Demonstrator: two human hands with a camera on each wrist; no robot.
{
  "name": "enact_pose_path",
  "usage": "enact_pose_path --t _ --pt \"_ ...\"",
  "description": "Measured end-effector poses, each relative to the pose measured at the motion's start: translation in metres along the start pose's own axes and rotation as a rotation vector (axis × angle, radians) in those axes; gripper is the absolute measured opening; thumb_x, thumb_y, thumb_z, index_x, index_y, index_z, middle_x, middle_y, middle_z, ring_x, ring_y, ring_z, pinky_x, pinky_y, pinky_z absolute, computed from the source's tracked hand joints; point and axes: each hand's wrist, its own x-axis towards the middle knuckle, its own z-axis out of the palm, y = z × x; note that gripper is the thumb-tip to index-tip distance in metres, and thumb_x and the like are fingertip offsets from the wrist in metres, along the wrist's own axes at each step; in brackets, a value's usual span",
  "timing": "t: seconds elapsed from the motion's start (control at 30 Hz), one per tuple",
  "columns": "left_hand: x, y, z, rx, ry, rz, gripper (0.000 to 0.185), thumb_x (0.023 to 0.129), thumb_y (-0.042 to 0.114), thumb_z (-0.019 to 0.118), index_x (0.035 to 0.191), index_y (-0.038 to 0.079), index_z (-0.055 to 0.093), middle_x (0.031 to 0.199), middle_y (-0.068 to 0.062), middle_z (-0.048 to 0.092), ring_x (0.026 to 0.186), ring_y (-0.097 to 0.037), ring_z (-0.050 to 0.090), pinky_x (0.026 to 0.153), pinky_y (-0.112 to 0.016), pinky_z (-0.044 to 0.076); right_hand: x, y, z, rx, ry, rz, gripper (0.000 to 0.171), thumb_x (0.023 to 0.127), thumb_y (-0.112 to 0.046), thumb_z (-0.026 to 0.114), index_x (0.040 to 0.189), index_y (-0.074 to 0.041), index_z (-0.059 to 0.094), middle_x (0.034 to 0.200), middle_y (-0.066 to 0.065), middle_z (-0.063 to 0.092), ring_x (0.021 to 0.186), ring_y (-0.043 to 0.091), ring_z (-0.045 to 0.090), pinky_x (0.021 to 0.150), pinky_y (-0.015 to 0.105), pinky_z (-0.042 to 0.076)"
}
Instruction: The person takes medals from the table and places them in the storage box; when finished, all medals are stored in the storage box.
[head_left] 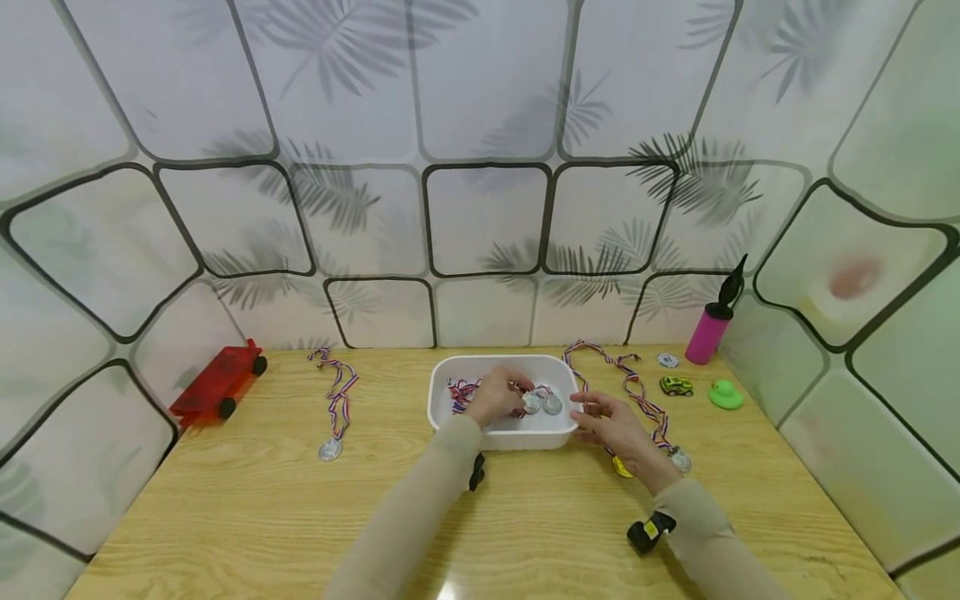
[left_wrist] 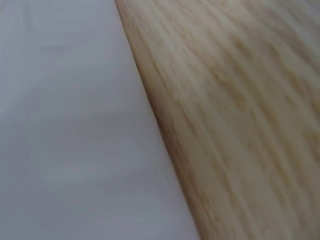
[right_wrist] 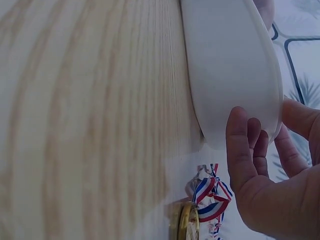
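Note:
A white plastic tub [head_left: 517, 440] stands on the table and holds silver medals [head_left: 552, 404] with red, white and blue ribbons [head_left: 461, 393]. My left hand [head_left: 495, 398] reaches down inside it, fingertips beside a silver medal; its grip is hidden. At the tub's right end, my right hand [head_left: 615, 425] holds the wall, with the thumb [right_wrist: 238, 135] on the outside and a finger at the rim. Below that hand lies a gold medal [head_left: 622, 467] on a striped ribbon. In the left wrist view, only the tub's side wall [left_wrist: 75, 125] and wood grain show.
Further right lie a silver medal [head_left: 680, 459], a round disc [head_left: 667, 360], a toy car [head_left: 677, 386], a green duck [head_left: 725, 395] and a pink pump [head_left: 707, 335]. On the left are another silver medal [head_left: 330, 449] and a red toy vehicle [head_left: 221, 383]. A patterned curtain [head_left: 487, 217] stands behind.

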Motion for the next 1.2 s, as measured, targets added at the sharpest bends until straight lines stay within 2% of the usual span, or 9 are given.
enact_pose_path --t 0.17,0.33,0.6,0.83,1.03,1.2 --pt "0.002 -0.001 0.000 0.043 -0.005 -0.002 0.036 0.073 -0.009 0.072 0.106 0.005 0.074 0.075 -0.002 0.061 0.066 -0.011 0.052 0.054 -0.021 0.044 0.001 0.001 0.000 0.002 -0.003 0.001 0.046 0.095 -0.016 0.065 0.137 -0.003 0.052 0.111 0.011 0.047 0.089 0.016 0.061 0.083 0.033 0.058" --pt "0.002 -0.001 0.001 0.049 -0.009 0.012 0.038 0.072 -0.015 0.065 0.105 0.002 0.074 0.087 -0.013 0.069 0.069 -0.013 0.054 0.055 -0.021 0.045 0.000 -0.001 0.000 0.011 -0.004 0.003 0.044 0.095 -0.014 0.065 0.136 -0.003 0.052 0.110 0.010 0.047 0.088 0.016 0.061 0.083 0.034 0.058" --pt "-0.001 0.000 -0.006 -0.006 -0.017 0.027 0.041 0.071 -0.017 0.057 0.106 -0.001 0.073 0.095 -0.021 0.070 0.069 -0.015 0.058 0.054 -0.019 0.044 -0.001 -0.002 0.001 0.003 0.002 0.005 0.042 0.094 -0.013 0.065 0.134 -0.004 0.054 0.109 0.010 0.048 0.087 0.016 0.062 0.082 0.034 0.058" --pt "-0.003 -0.003 -0.021 0.030 0.025 0.067 0.036 0.078 -0.011 0.060 0.109 0.001 0.072 0.098 -0.017 0.071 0.073 -0.012 0.058 0.057 -0.020 0.044 -0.003 -0.002 0.002 -0.015 -0.006 -0.010 0.043 0.096 -0.015 0.063 0.136 -0.002 0.052 0.110 0.011 0.048 0.088 0.016 0.061 0.084 0.035 0.058" --pt "-0.012 -0.003 -0.038 0.004 -0.025 0.085 0.030 0.084 -0.003 0.064 0.114 0.000 0.069 0.098 -0.014 0.070 0.076 -0.014 0.060 0.057 -0.022 0.046 -0.004 -0.001 0.003 -0.017 -0.002 -0.005 0.044 0.096 -0.014 0.064 0.136 -0.003 0.052 0.108 0.010 0.048 0.089 0.017 0.061 0.083 0.034 0.058" --pt "-0.026 -0.007 -0.055 -0.017 -0.024 0.099 0.025 0.091 0.007 0.064 0.116 0.002 0.068 0.102 -0.018 0.070 0.085 -0.024 0.066 0.068 -0.028 0.051 -0.004 -0.002 0.003 -0.019 0.002 0.002 0.043 0.095 -0.014 0.064 0.135 -0.002 0.053 0.108 0.011 0.048 0.089 0.017 0.060 0.081 0.032 0.058"
